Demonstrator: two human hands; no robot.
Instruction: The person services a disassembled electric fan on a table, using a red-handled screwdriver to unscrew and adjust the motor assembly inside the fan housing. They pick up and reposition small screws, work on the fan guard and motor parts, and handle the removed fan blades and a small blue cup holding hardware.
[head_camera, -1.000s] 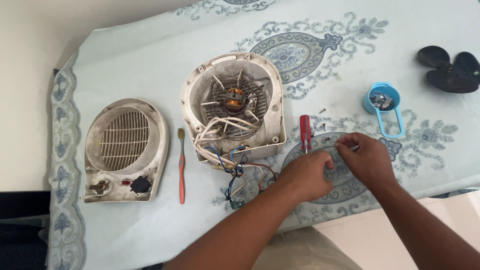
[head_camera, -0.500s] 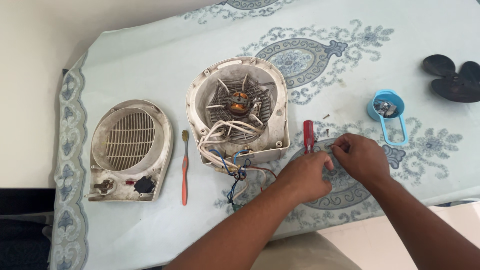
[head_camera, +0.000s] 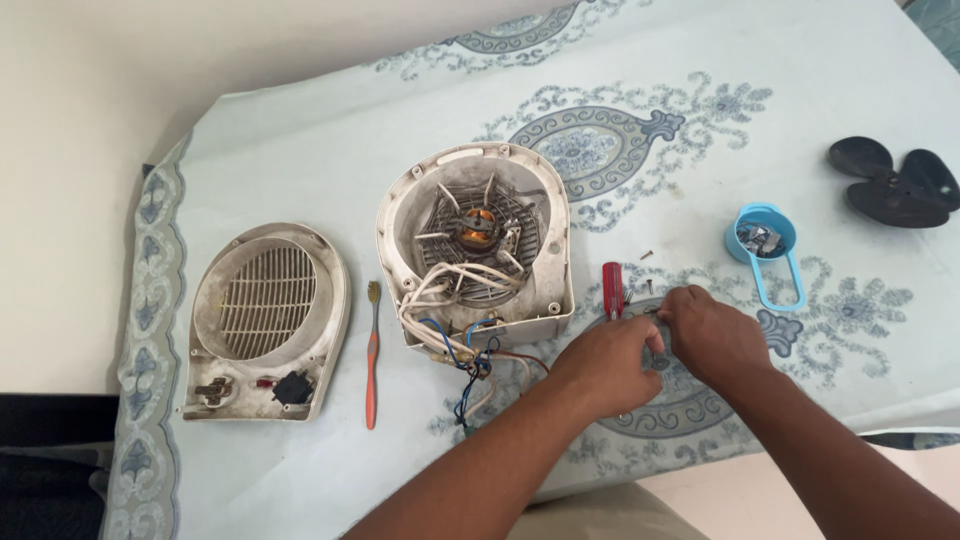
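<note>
Hands meet just right of the opened fan heater: left hand (head_camera: 610, 365) and right hand (head_camera: 712, 335) are close together over the bench (head_camera: 300, 150), fingertips touching around something small between them. It's too hidden to name, prob. a small metal part or screw. Both look curled into a pinch on it, but which hand bears it I cannot tell.

Change vs. a sec ago: little in the hands themselves. They were already together at this spot; the right hand has drawn in tighter toward the left, and the view has shifted a bit left and down. Nothing else on the bench has moved. My read: this is fine fiddling in place, not a reach for a new thing.

Around them:
- red-handled screwdriver (head_camera: 612, 288) lies just beside the left hand's knuckles, not held.
- heater body (head_camera: 475, 250), cover off, motor and coil exposed, with loose wires (head_camera: 470, 350) spilling out at the bottom edge, near the left wrist.
- front grille (head_camera: 265, 320) lies flat well to the left; an orange toothbrush (head_camera: 372, 350) sits between grille and body.
- blue scoop (head_camera: 765, 250) w/ small metal bits inside, near the right hand.
- dark fan blade (head_camera: 895, 185) far right, well apart.
- a stray screw (head_camera: 647, 255) or two above the screwdriver.
</note>
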